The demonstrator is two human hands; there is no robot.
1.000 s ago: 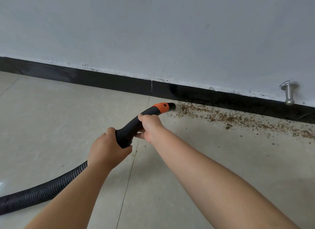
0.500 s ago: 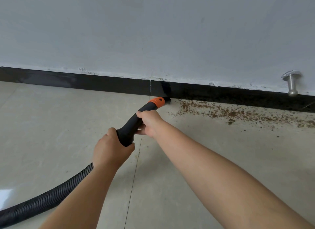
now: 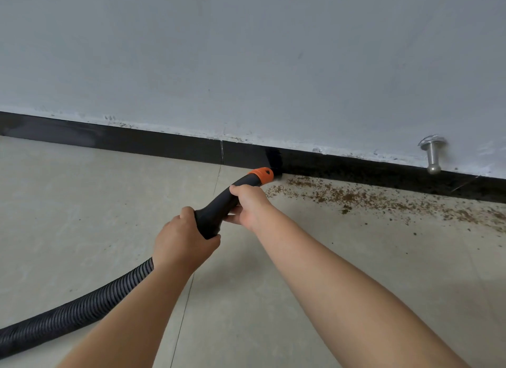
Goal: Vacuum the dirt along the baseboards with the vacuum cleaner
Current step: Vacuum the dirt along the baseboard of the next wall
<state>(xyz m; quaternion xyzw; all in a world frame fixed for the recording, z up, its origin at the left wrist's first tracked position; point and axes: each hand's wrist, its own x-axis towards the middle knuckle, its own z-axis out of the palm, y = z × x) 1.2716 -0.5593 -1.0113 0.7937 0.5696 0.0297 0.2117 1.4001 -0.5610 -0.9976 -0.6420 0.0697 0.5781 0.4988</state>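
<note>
Both hands (image 3: 183, 241) around nozzle handle (image 3: 221, 207)

Pale tiled floor (image 3: 82, 217) carries brown dirt (image 3: 383, 198) along the baseboard (image 3: 137, 143) and a ribbed hose (image 3: 68, 315).

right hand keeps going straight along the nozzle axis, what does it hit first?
Likely the black baseboard. The right hand grips the vacuum nozzle behind its orange collar, whose tip already sits at the baseboard's foot; depth is unclear.

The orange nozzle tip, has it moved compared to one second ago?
Yes. The orange nozzle tip went toward the baseboard, now touching it right of the seam.
</note>
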